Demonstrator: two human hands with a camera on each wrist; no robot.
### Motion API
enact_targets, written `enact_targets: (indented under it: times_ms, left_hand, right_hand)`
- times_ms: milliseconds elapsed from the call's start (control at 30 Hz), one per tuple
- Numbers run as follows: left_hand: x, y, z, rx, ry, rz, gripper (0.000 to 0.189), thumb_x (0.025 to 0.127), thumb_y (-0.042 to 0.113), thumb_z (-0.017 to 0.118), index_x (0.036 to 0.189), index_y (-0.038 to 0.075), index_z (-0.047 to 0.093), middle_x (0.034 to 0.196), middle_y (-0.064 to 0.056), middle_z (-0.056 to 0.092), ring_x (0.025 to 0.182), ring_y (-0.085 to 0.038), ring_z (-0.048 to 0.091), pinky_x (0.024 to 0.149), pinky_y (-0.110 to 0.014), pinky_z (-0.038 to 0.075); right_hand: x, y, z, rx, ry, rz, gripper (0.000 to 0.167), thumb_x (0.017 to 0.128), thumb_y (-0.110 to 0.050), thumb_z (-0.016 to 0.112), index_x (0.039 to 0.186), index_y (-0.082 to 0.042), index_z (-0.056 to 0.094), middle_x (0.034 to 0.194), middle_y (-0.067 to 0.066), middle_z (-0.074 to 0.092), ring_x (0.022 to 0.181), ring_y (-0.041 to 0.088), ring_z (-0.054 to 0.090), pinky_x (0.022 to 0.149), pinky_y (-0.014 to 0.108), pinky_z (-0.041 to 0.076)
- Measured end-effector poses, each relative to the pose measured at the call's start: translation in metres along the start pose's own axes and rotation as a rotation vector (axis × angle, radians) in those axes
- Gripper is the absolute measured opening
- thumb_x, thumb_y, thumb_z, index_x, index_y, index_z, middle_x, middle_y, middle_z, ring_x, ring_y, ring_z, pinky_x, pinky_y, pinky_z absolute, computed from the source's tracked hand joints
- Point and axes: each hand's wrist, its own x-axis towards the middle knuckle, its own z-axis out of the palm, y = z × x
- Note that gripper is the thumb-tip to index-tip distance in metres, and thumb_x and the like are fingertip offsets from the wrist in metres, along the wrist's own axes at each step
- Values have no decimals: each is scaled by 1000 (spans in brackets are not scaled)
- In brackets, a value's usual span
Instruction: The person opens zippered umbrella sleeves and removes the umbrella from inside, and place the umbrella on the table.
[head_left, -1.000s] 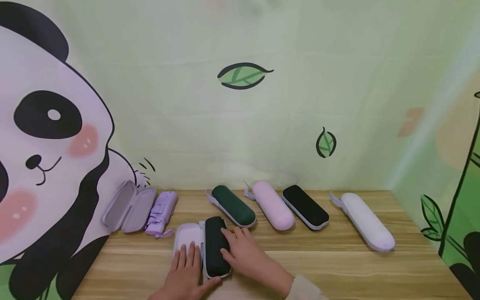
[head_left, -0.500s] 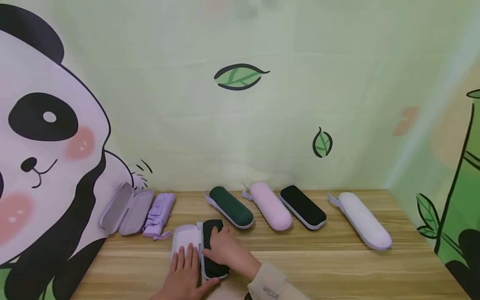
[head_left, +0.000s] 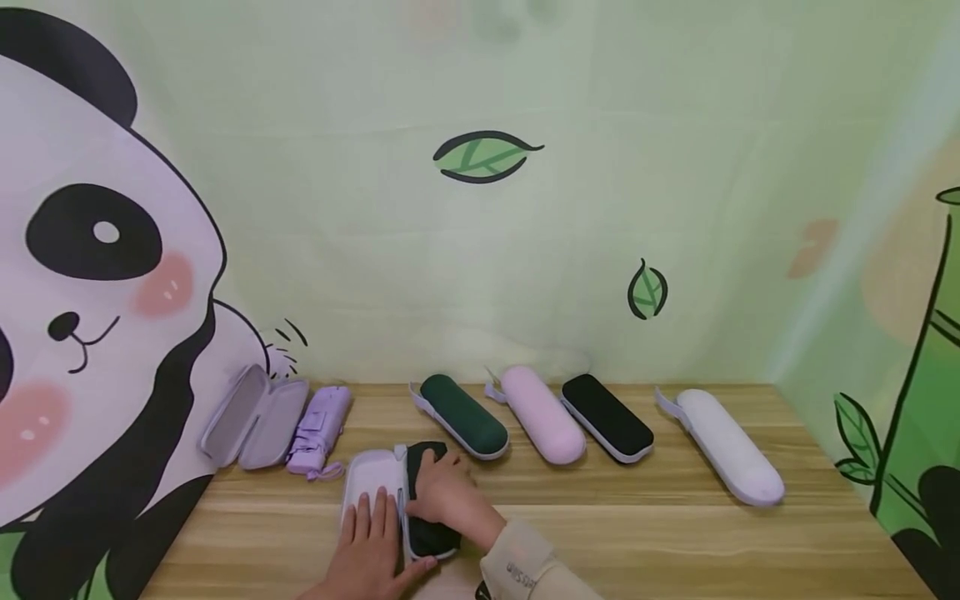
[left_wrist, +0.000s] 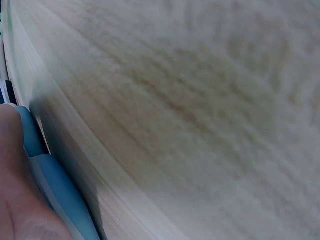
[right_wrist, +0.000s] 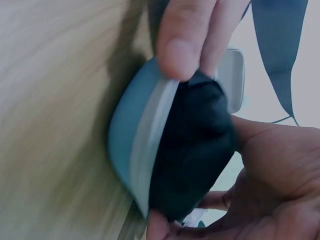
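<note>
An unfolded light-lilac case [head_left: 370, 471] lies on the table, looking bluish in both wrist views. Its right half holds a dark folded umbrella [head_left: 433, 537], whose dark green fabric [right_wrist: 190, 150] bulges above the rim in the right wrist view. My left hand [head_left: 363, 550] rests on the case's left half with straight fingers, its thumb reaching across to the near end of the right half. From above, my right hand [head_left: 453, 496] grips the umbrella, thumb on its left side and fingers over its right side. That hand hides the umbrella's middle.
Farther left stand an open purple case [head_left: 273, 425] and a folded purple umbrella [head_left: 318, 429]. Along the back lie a green case [head_left: 465, 415], a pink case [head_left: 542, 415], a black case [head_left: 607, 417] and a white case [head_left: 731, 448]. A printed curtain [head_left: 480, 275] hangs behind the table.
My right hand has moved left from the umbrella's right edge to lie over its top, thumb now across on the left side. The left hand has stayed in place.
</note>
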Motion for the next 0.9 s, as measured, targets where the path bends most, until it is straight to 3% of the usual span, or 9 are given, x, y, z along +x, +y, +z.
enact_targets:
  times_ms: [233, 533, 700, 767, 833, 900]
  left_hand:
    - [1, 0, 8, 1, 10, -10, 120, 84, 86, 45, 150, -13, 36, 157, -35, 30, 146, -56, 23, 115, -69, 17]
    - [1, 3, -1, -16, -4, -31, 123, 83, 88, 43, 152, -13, 31, 159, -35, 26, 147, -55, 19, 116, -69, 12]
    - [5, 1, -1, -7, 13, -11, 120, 84, 85, 47, 151, -14, 33, 158, -35, 27, 147, -56, 20, 116, -69, 12]
    - [4, -1, 0, -10, -9, -17, 122, 83, 87, 46, 151, -13, 34, 159, -34, 27, 147, -55, 19, 116, -68, 11]
    - [3, -5, 1, -8, -32, -35, 124, 81, 89, 44, 151, -12, 34, 159, -33, 27, 148, -54, 18, 117, -68, 10]
    - [1, -10, 1, -2, -45, -52, 127, 79, 92, 42, 152, -11, 34, 160, -32, 27, 148, -54, 18, 117, -67, 9]
  right_hand:
    - [1, 11, 1, 69, 1, -26, 89, 83, -48, 81, 144, 3, 43, 135, 31, 53, 120, 40, 57, 98, 51, 49]
    - [7, 26, -3, 211, 107, -85, 101, 75, -50, 84, 141, 12, 40, 118, 29, 60, 100, 39, 66, 87, 47, 54]
    - [5, 49, -18, 512, 71, -137, 83, 80, -38, 76, 138, 11, 41, 117, 28, 63, 100, 35, 65, 90, 48, 52]
    - [1, 60, -23, 630, 63, -146, 73, 80, -32, 74, 135, 7, 43, 116, 27, 64, 98, 31, 63, 90, 48, 51]
    - [-5, 69, -26, 675, 70, -151, 70, 79, -30, 72, 133, 4, 43, 111, 25, 65, 94, 28, 62, 90, 47, 51]
    - [-10, 75, -27, 650, 92, -173, 73, 79, -30, 72, 135, 3, 41, 106, 23, 66, 92, 27, 63, 88, 46, 52]
